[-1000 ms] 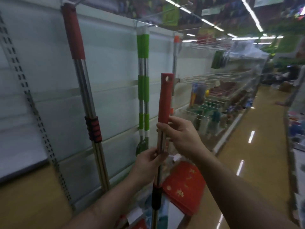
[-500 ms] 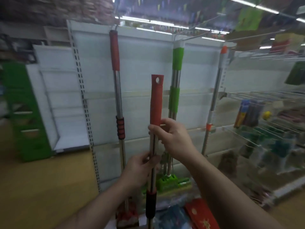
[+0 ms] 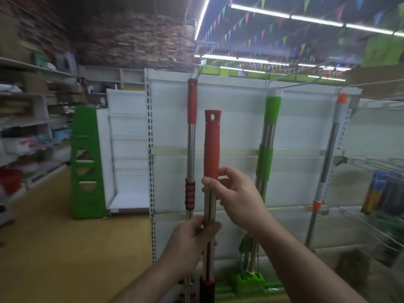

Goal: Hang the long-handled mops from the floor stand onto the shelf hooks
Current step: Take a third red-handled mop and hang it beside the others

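While both hands hold it upright before the white shelf panel (image 3: 229, 119), the red-gripped steel mop handle (image 3: 211, 145) is clamped: left hand (image 3: 192, 239) low on the shaft, right hand (image 3: 236, 193) at the grip's base. Beside it, a red-handled mop (image 3: 192, 106) hangs from a hook.

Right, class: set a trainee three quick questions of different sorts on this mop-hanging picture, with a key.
1. True or false: the held mop already hangs on a hook.
2. Which hand grips its steel shaft lower down? A) left hand B) right hand
3. Fill in: the hung mop just left of it has a ___ top grip.
Key: 1 false; 2 A; 3 red.
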